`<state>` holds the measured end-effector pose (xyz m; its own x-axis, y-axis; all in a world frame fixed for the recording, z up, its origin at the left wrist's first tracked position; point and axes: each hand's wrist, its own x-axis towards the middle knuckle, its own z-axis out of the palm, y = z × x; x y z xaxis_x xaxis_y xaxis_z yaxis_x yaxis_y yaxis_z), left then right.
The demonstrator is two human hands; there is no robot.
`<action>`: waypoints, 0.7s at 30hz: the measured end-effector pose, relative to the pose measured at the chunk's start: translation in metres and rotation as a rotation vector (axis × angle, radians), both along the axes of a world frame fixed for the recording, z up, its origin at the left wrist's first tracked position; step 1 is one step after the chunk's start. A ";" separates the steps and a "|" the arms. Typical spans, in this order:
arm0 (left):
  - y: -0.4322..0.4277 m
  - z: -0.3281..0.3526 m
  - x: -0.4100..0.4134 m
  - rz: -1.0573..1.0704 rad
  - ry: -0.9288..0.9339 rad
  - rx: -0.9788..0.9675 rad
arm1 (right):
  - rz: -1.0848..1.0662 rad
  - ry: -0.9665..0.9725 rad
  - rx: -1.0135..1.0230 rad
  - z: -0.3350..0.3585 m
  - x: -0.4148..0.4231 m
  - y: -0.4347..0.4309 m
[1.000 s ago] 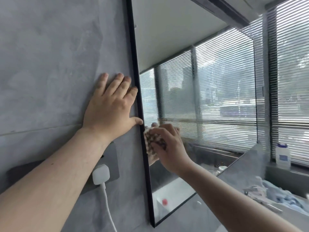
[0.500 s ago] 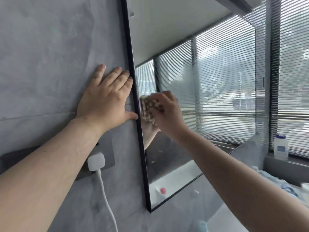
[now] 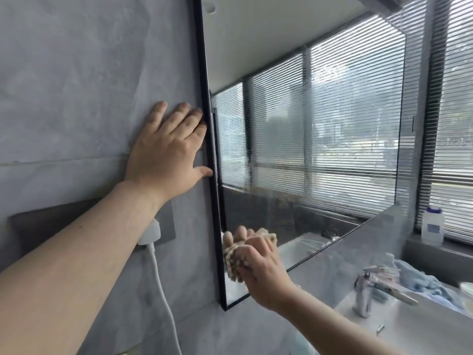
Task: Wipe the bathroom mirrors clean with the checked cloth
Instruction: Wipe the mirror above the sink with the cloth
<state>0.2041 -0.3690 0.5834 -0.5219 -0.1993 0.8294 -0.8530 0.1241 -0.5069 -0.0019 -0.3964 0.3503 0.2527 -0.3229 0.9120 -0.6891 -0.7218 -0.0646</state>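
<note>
A black-framed mirror (image 3: 307, 124) hangs on the grey wall and reflects slatted window blinds. My right hand (image 3: 261, 272) grips the bunched checked cloth (image 3: 234, 260) and presses it against the glass near the mirror's lower left corner. My left hand (image 3: 166, 155) lies flat on the grey wall with fingers straight, its fingertips and thumb touching the mirror's black left frame. Smeared streaks show on the glass around the middle.
A white plug with cord (image 3: 151, 237) hangs from a grey socket plate under my left forearm. At lower right sit a chrome tap (image 3: 371, 288) over a sink (image 3: 422, 329), a blue towel (image 3: 419, 280) and a white bottle (image 3: 432, 224) on the window ledge.
My right hand has carried the cloth down the glass from mid-height to the lower left corner. My left hand has stayed flat on the wall by the frame.
</note>
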 end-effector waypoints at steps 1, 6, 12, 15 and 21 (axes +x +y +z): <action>0.000 -0.001 0.000 -0.001 0.002 -0.002 | 0.004 0.011 0.001 -0.015 0.000 0.002; 0.001 -0.002 0.000 0.008 0.005 0.009 | -0.021 -0.035 0.032 -0.040 0.001 0.005; 0.000 -0.004 -0.001 -0.011 0.011 0.012 | -0.097 -0.421 0.059 0.058 -0.018 -0.012; -0.001 -0.004 0.000 -0.014 0.011 0.011 | -0.135 -0.567 0.126 0.127 -0.038 -0.020; -0.002 -0.005 0.000 -0.024 0.016 0.010 | -0.159 -0.534 0.162 0.136 -0.059 -0.032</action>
<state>0.2040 -0.3713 0.5788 -0.5133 -0.1950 0.8358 -0.8577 0.1496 -0.4918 -0.0611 -0.4281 0.4863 -0.2917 -0.4657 0.8355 -0.6300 -0.5638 -0.5342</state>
